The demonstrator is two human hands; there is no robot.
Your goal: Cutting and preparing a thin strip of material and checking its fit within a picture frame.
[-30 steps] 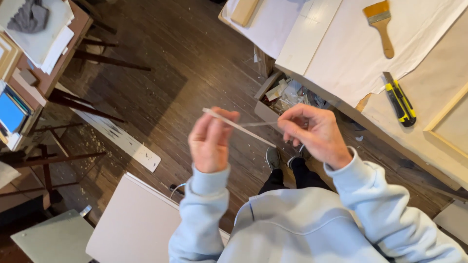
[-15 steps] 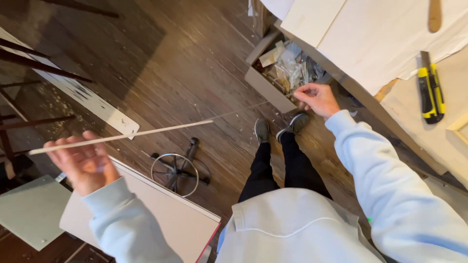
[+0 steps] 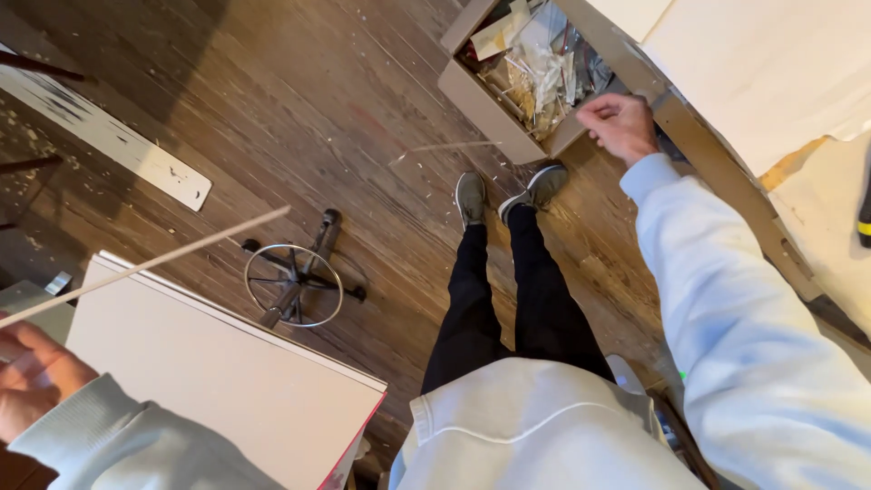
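Note:
My left hand (image 3: pixel 32 381) is at the lower left edge, closed around one end of a long thin pale stick (image 3: pixel 163 259). The stick slants up to the right over a white board (image 3: pixel 218 372). My right hand (image 3: pixel 619 122) is stretched out at the upper right with its fingers closed, above the near corner of an open cardboard box (image 3: pixel 481 104) of scraps. A thin pale sliver (image 3: pixel 445 147) shows over the floor just left of the box, apart from the hand.
The white-covered worktable (image 3: pixel 753 73) runs along the right side. A metal ring base (image 3: pixel 295 286) lies on the wooden floor near my shoes (image 3: pixel 470 198). A long white slat (image 3: pixel 109 136) lies at the upper left.
My hands have moved far apart. The left one dropped toward the lower left with the stick, and the right one reached out to the scrap box. The view tilted further down.

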